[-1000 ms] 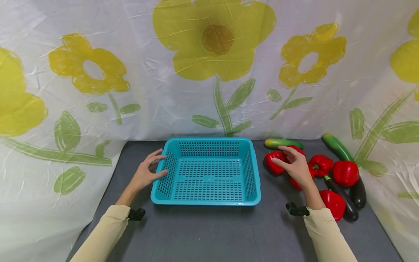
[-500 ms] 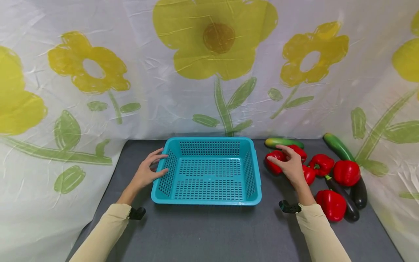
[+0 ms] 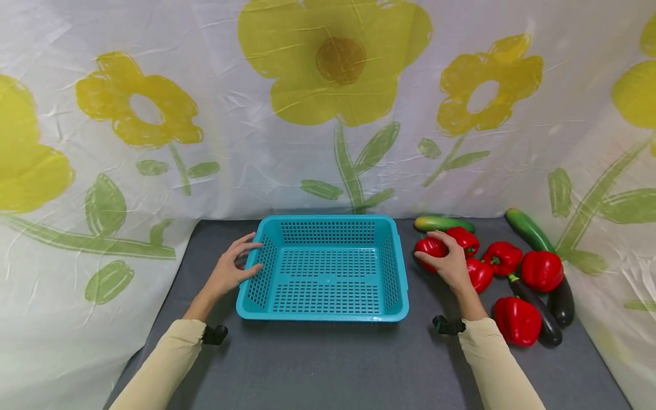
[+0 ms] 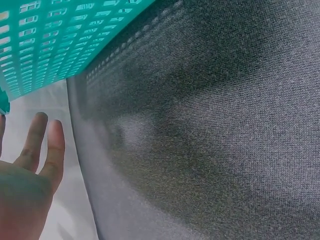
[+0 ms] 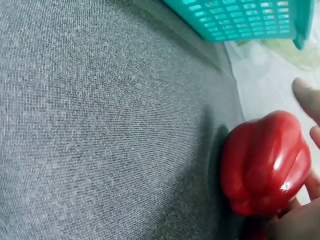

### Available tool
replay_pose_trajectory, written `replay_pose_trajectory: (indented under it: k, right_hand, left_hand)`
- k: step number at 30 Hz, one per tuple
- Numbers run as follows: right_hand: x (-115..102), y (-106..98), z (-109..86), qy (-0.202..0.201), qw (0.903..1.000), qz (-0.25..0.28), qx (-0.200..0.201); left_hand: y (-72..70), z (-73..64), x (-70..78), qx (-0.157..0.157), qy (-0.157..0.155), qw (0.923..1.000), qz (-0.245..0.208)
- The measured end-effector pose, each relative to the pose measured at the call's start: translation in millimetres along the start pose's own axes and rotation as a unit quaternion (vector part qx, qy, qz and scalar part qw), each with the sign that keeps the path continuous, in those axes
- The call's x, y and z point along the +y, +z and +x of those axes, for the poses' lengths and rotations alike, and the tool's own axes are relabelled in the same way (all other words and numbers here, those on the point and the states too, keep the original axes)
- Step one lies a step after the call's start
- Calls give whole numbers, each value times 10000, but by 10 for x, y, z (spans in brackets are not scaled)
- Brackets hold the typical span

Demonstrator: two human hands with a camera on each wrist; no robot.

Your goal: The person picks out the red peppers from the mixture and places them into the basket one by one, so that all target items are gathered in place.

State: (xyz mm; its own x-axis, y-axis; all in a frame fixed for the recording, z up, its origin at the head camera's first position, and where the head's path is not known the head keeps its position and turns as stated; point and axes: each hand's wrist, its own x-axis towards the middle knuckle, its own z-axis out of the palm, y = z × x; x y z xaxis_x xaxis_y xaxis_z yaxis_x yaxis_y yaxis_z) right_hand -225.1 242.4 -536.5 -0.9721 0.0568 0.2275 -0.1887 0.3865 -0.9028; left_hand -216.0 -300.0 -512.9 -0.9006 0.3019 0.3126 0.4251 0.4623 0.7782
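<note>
A blue-green perforated plastic basket [image 3: 328, 317] stands on the grey cloth. At its left side my left hand [image 3: 229, 272] reaches over the rim with fingers spread, and in the left wrist view the fingers [image 4: 36, 137] look fairly straight beside the basket wall [image 4: 55, 45]. My right hand [image 3: 451, 263] is over a red bell pepper [image 3: 429, 247], thumb and fingers parted around it. In the right wrist view that bell pepper [image 5: 265, 165] sits on the cloth, with one fingertip [image 5: 305, 95] apart from it; contact by the other fingers is unclear.
Several more red bell peppers [image 3: 541, 271] lie to the right, with two eggplants [image 3: 538, 316] beside them. A green cucumber-like vegetable [image 3: 443, 224] and a darker one [image 3: 529, 229] lie at the back. A flowered sheet [image 3: 287, 171] hangs behind.
My right hand has moved left and lower onto the leftmost bell pepper, its fingers coming around it. The left hand and the basket have stayed in place.
</note>
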Motion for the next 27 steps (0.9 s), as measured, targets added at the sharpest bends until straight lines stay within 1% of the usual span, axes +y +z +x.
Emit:
replay_pose_trajectory:
  k: [2, 4, 9, 11, 13, 16, 19, 21, 24, 27]
  right_hand:
    - [16, -1, 4, 53, 9999, -127, -91]
    - [37, -3, 12, 120, 9993, -303, -174]
    - [54, -10, 12, 129, 9963, -773, -344]
    - [54, -11, 11, 111, 9951, -920, -351]
    - [52, -13, 7, 152, 9946, -983, -291]
    - [40, -20, 0, 233, 9949, -961, -174]
    - [8, -34, -10, 271, 9960, -838, -112]
    - [-15, -50, -18, 258, 9971, -714, -109]
    - [-53, -82, -37, 242, 9985, -492, -48]
    - [-98, -126, -58, 109, 9992, -381, -53]
  left_hand:
    - [5, 0, -5, -9, 5, 10000, 23]
    - [11, -2, 35, -36, -2, 10000, 31]
    - [7, -8, 289, -108, -104, 9999, -47]
    - [3, -12, 342, -97, -146, 9998, -112]
    - [12, -14, 311, -72, -165, 9998, -112]
    - [33, -18, 196, -33, -150, 9999, -45]
    - [42, -22, 79, -15, -142, 9999, 22]
    - [35, -23, 29, -19, -156, 9999, 53]
    - [21, -24, 3, -23, -193, 9998, 73]
    - [8, -25, 11, -21, -237, 9996, 117]
